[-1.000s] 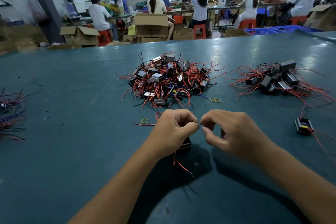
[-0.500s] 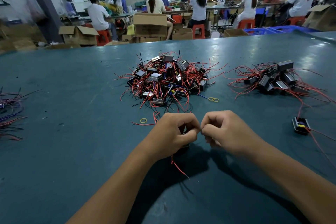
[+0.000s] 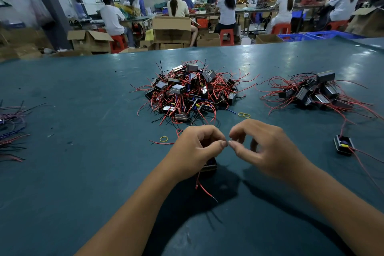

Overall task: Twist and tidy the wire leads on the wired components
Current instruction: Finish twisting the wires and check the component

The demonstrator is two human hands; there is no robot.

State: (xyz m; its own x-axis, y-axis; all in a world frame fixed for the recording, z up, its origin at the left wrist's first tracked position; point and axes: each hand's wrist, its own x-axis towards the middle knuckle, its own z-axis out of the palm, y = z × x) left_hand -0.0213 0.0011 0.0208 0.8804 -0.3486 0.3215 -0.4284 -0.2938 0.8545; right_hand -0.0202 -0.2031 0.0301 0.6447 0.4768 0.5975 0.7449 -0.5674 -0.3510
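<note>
The left hand [image 3: 194,147] curls around a black component [image 3: 209,167] with red leads [image 3: 202,188] dangling, while the right hand [image 3: 264,149] pinches at its fingertips, thumbs nearly touching, before the central pile [image 3: 191,91] on the green table [image 3: 83,172].

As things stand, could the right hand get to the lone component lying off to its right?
Probably yes: the lone component lies apart on bare table beside the right hand, nothing between; the hand is pinching a lead, though.

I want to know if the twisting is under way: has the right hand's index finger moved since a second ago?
Yes. The right hand first closed its fingers toward the left hand, then reopened; both stay just before the big pile.
</note>
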